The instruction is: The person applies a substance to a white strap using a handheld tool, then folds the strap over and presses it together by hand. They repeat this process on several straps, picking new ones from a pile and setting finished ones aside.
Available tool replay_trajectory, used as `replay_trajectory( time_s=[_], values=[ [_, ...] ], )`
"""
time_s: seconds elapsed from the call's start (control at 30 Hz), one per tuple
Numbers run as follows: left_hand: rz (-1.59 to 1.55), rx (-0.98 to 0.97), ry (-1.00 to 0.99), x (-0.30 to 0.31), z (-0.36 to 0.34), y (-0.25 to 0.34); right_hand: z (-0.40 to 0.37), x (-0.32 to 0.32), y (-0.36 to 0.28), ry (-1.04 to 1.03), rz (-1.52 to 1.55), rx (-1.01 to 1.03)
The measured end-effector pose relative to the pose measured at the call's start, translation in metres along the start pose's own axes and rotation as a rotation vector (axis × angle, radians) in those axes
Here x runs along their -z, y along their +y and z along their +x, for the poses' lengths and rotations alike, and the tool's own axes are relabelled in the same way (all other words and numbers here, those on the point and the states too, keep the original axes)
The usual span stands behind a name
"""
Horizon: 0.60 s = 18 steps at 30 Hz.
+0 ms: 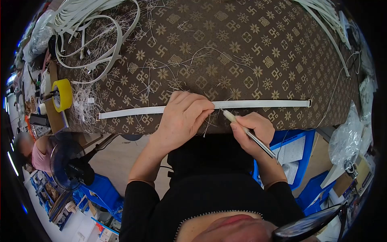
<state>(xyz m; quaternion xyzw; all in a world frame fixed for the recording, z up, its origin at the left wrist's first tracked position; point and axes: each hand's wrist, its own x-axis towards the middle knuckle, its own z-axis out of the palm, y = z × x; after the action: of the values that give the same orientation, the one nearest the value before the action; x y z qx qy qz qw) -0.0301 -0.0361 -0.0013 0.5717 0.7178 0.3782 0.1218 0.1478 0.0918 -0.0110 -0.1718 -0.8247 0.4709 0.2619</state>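
A long white strap (266,103) with small metal pieces at both ends lies across the patterned brown cloth (225,40). My left hand (183,117) is on the strap near its middle, thumb and fingers pinched together on it. In my right hand (256,131) is a pen-like tool (254,138) with a pale front part and a silver body. Its thin tip points up and left at the strap, just right of my left fingertips. Whether the tip touches the strap is too small to tell. Loose thread hangs below my left fingertips.
White straps (86,24) and tangled threads (82,94) lie at the left, beside a yellow tape roll (62,95). More straps (322,16) are at the upper right. Below are a black fan (67,165), blue bins (300,161) and, far left, another person (40,155).
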Motion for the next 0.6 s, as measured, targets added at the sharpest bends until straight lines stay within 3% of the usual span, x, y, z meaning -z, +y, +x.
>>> replay_trajectory(
  time_s=[0.6],
  values=[
    [-0.003, 0.0, -0.007, 0.0005, -0.0015, -0.0004, 0.0012, -0.0009, 0.0011, 0.0, -0.011, 0.029]
  ],
)
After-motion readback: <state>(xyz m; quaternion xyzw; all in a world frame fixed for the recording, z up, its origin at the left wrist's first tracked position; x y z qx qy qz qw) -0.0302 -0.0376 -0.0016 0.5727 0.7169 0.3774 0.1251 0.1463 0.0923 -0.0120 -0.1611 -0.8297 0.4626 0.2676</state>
